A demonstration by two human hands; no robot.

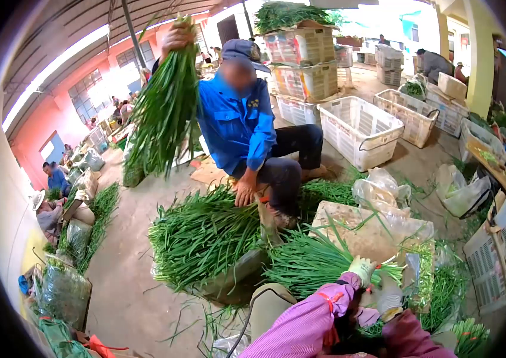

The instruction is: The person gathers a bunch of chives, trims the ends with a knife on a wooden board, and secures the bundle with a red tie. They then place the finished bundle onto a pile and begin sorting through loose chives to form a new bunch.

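My left hand (361,269), in a pale work glove below a pink checked sleeve, is closed over the stem end of a bundle of long green chives (308,262). The leaves fan out to the left across my lap area. My right hand (389,298), in a greyish glove, is just right of it, close to the cut stems; its fingers are blurred and I cannot make out what is in them. A worn board (357,230) lies behind the bundle. Trimmed bits lie on a narrow strip (425,277) to the right.
Opposite, a person in a blue jacket (235,122) sits, raising a chive bunch (166,110) beside a large chive heap (205,235). White plastic crates (360,131) stand behind, some stacked (304,80). Crates (488,265) also flank the right. Other people sit at far left.
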